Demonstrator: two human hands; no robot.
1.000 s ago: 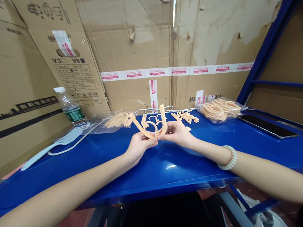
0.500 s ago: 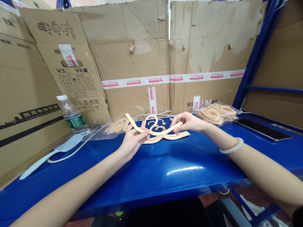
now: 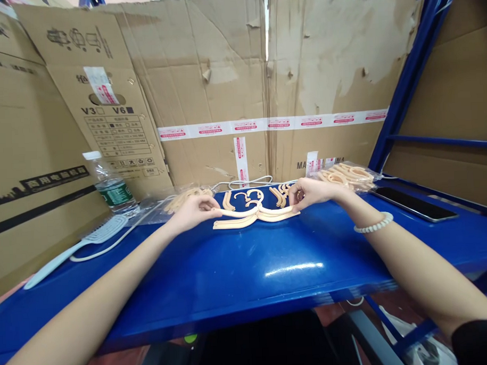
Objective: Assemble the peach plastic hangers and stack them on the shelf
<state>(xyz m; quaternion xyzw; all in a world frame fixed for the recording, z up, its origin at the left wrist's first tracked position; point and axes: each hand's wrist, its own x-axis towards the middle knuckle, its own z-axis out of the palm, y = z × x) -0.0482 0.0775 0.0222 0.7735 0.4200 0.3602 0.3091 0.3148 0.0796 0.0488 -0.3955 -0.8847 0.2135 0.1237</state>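
My left hand (image 3: 194, 210) pinches the left arm end of a beige clothes hanger (image 3: 236, 213). The same hanger's right arm end is between the thumb and fingers of my right hand (image 3: 311, 193). The arms spread out to both sides, and its hook (image 3: 260, 198) points toward the cardboard. Directly in front of it, close to or touching it, lie more beige hanger arms (image 3: 235, 224) on the blue shelf (image 3: 230, 273). Behind are loose hooks (image 3: 241, 196), a few straight pieces (image 3: 228, 201) and several small pieces (image 3: 279, 196), partly hidden by my right hand.
Clear bags of beige parts (image 3: 184, 199) and of beige hanger pieces (image 3: 347, 176) lie at either side. Left of them are a water bottle (image 3: 115, 189) and a hairbrush (image 3: 105, 230). A phone (image 3: 414, 203) lies right. Cardboard (image 3: 208, 88) stands behind.
The hanger has come down from above the shelf to lie by the other hanger arms. My left hand has shifted left from its middle to its left end, and its arms have spread flatter.
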